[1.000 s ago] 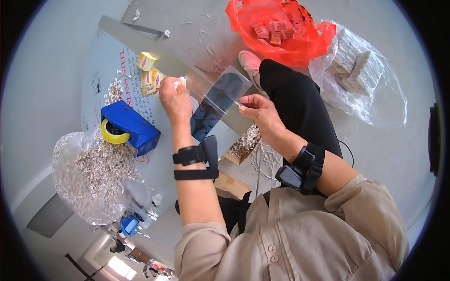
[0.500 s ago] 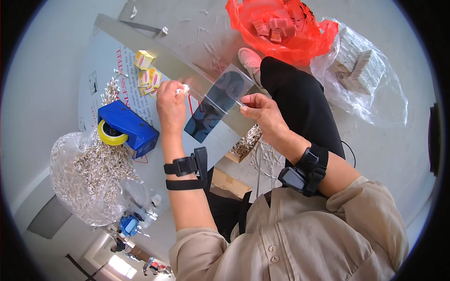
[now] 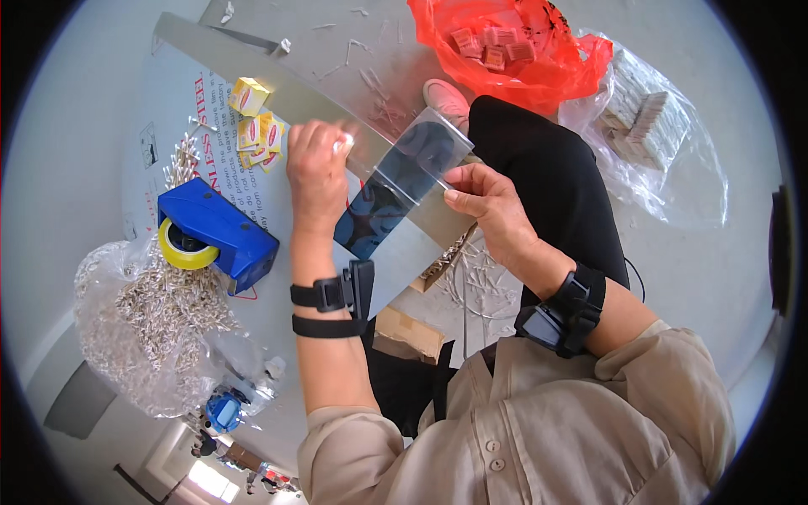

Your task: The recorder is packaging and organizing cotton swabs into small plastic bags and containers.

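Observation:
My right hand (image 3: 492,202) pinches the edge of a clear plastic sleeve (image 3: 406,181) between thumb and fingers. A dark blue pattern shows on the sleeve, which slants across the table's edge. To its left, my left hand (image 3: 318,177) is closed, slightly blurred, with a small white piece (image 3: 344,143) showing at its fingertips; what kind of thing that is I cannot tell. Just beyond the left hand stand small yellow-and-white boxes (image 3: 259,139). A blue tape dispenser (image 3: 217,231) with a yellow roll (image 3: 187,252) sits left of my left forearm.
Cotton swabs spill from a clear bag (image 3: 160,320) at the left of the metal-topped table (image 3: 181,109). A cardboard box (image 3: 408,335) lies below. On the floor are a red bag (image 3: 539,80) of small packs, a clear bag (image 3: 644,126) of white packs, and scattered swabs.
My left hand has shifted slightly right, closer to the sleeve. The sleeve and my right hand have moved a little to the right. The whole view has tilted slightly.

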{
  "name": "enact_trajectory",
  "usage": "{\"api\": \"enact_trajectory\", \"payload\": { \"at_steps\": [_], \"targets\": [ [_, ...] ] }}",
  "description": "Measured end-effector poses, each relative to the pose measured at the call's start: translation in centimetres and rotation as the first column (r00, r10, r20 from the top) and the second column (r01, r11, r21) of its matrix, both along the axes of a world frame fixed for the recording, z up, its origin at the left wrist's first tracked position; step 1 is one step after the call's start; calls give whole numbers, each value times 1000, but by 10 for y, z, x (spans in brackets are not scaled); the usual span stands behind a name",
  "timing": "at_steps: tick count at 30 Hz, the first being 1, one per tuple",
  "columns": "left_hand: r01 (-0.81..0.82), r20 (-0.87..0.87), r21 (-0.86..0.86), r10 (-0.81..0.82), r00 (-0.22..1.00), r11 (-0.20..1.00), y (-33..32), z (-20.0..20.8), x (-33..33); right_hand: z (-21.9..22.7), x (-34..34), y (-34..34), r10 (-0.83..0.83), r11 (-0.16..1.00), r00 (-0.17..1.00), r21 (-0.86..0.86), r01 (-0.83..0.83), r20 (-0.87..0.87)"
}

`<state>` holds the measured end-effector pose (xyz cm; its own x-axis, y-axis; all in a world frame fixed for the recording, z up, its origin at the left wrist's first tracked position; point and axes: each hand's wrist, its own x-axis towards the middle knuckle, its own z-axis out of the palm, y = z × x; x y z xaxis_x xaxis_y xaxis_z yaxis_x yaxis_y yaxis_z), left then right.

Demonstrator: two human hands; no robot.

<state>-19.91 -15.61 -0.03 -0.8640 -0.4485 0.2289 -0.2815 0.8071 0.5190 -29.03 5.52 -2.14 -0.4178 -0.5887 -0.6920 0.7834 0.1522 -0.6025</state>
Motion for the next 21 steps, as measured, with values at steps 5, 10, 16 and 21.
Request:
{"api": "enact_trajectory", "payload": {
  "at_steps": [5,10,16,21],
  "targets": [
    [105,110,33,-108,988,994,-14,1,8,-2,0,0,-7,1000,1000,28,8,-28],
    [105,44,-1,-105,993,994,-13,3,-3,2,0,-1,10,1000,998,13,-9,-63],
    [148,61,13,-148,987,989,-15,2,9,1,0,1,-24,999,998,37,25,-50],
    [81,3,-114,-81,997,990,-19,1,-5,6,3,-3,-12,999,998,47,15,-62]
  ]
}}
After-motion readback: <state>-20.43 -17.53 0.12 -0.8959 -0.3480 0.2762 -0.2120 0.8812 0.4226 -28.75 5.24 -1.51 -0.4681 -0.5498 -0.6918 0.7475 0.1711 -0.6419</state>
